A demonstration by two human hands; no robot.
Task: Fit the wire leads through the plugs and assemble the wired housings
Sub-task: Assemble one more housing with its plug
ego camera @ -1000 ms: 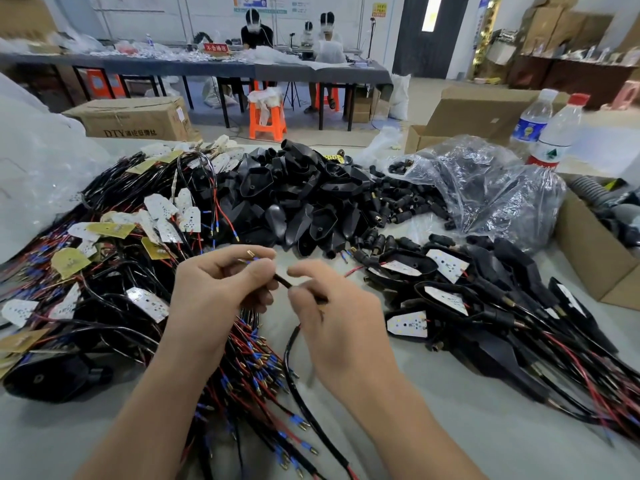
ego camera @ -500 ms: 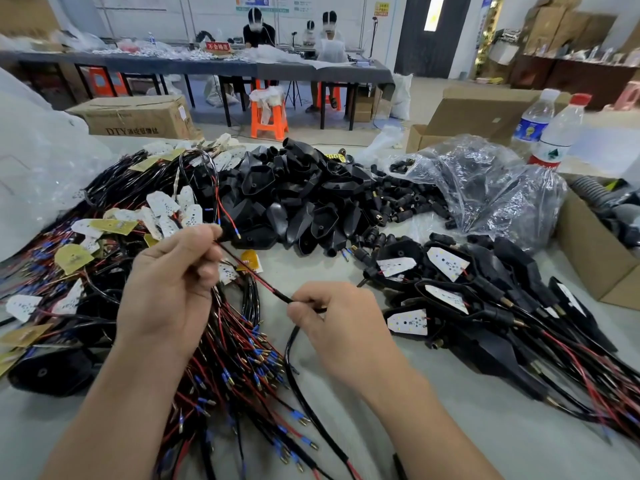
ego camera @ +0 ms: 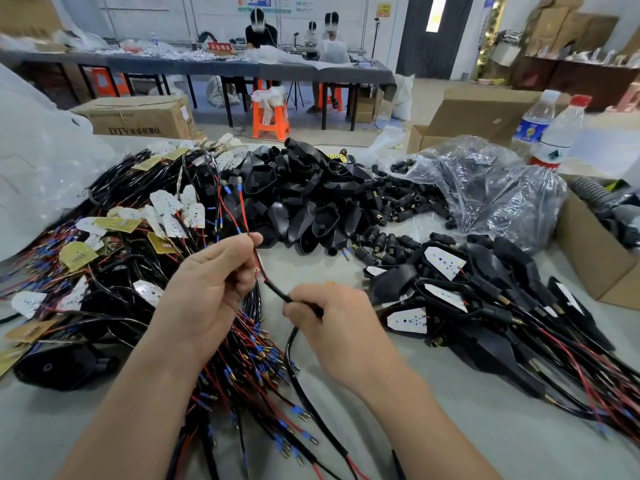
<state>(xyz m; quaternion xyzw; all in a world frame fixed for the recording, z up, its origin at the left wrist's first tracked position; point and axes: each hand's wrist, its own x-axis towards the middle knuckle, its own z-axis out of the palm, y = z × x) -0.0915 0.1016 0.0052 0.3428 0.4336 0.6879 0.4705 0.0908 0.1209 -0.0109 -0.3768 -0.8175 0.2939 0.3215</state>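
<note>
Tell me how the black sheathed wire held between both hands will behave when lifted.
Probably floppy: the black sheathed wire runs straight only between the left hand and right hand, then curves loosely below the right. Likely light, since fingertip pinches hold it. Its thin red leads bow above the left hand and may snag the neighbouring wire pile.

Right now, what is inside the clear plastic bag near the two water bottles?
Small black plugs show at the open mouth of the bag. Deeper in, the crinkled, shiny plastic shows only dark shapes; what they are I cannot tell.
</note>
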